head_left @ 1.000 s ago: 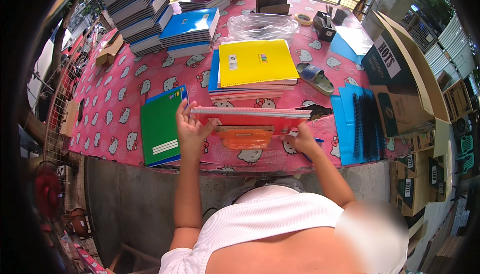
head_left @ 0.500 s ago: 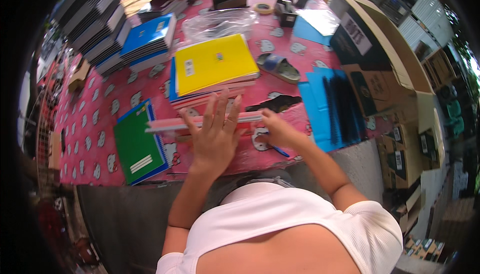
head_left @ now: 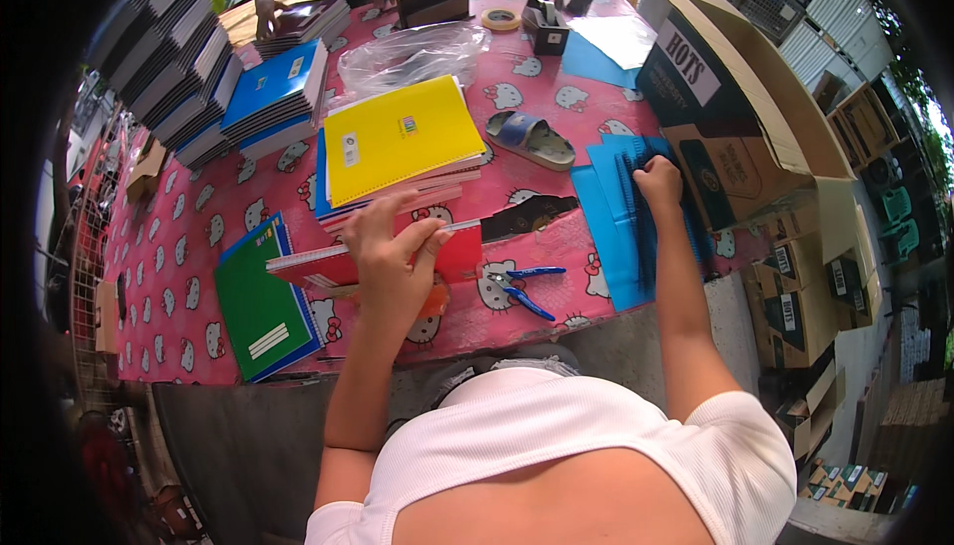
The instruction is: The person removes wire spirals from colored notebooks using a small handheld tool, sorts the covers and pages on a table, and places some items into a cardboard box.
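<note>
One red book (head_left: 459,255) is being held up on edge over the near side of the table (head_left: 159,247), just before the stack that the yellow book (head_left: 402,143) is topping; the left hand (head_left: 390,259) is pinching it, thumb against fingers; the right hand (head_left: 660,185) is reaching out to the black coils (head_left: 644,242) lying on the blue sheets (head_left: 601,217), its grip curling inward, though from where I'm standing I cannot tell whether it is pinching any. Blue pliers (head_left: 537,272) are lying beside the red book, handles spreading; the green book (head_left: 260,311) is lying flat to the left. As for progress, the blue books (head_left: 273,88) at the far left are seemingly wearing dark coils already; the yellow book is showing dotted holes and no clear coil, so its stack is looking unbound; whether the red book is carrying a coil, I'm not managing to tell; several coils are lying loose.
</note>
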`<state>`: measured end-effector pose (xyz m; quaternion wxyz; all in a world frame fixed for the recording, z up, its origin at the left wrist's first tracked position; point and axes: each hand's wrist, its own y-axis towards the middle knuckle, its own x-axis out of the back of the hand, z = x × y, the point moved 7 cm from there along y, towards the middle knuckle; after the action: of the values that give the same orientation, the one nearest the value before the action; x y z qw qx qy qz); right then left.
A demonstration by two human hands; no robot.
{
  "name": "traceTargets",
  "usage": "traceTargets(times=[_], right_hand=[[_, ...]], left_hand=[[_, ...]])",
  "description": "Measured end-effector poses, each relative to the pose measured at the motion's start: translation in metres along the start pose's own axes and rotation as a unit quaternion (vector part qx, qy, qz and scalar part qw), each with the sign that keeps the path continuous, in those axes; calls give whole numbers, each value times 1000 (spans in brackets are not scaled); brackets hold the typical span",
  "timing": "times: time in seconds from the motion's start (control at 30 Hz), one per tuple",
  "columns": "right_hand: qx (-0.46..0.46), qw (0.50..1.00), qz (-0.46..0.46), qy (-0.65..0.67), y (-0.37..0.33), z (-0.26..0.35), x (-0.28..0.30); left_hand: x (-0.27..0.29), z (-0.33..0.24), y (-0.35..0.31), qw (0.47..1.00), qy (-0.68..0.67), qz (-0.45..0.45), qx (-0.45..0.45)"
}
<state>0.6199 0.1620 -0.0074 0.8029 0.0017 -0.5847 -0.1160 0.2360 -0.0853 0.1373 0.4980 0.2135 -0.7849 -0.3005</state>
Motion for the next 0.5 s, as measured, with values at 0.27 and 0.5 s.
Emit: traceTargets(times=[0.27, 0.5], right_hand=[[395, 849, 48, 349, -178, 164, 59], [411, 795, 68, 441, -194, 205, 98]], left_hand=[[-7, 2, -2, 991, -90, 89, 51], [-6, -6, -1, 993, -82, 75, 26]])
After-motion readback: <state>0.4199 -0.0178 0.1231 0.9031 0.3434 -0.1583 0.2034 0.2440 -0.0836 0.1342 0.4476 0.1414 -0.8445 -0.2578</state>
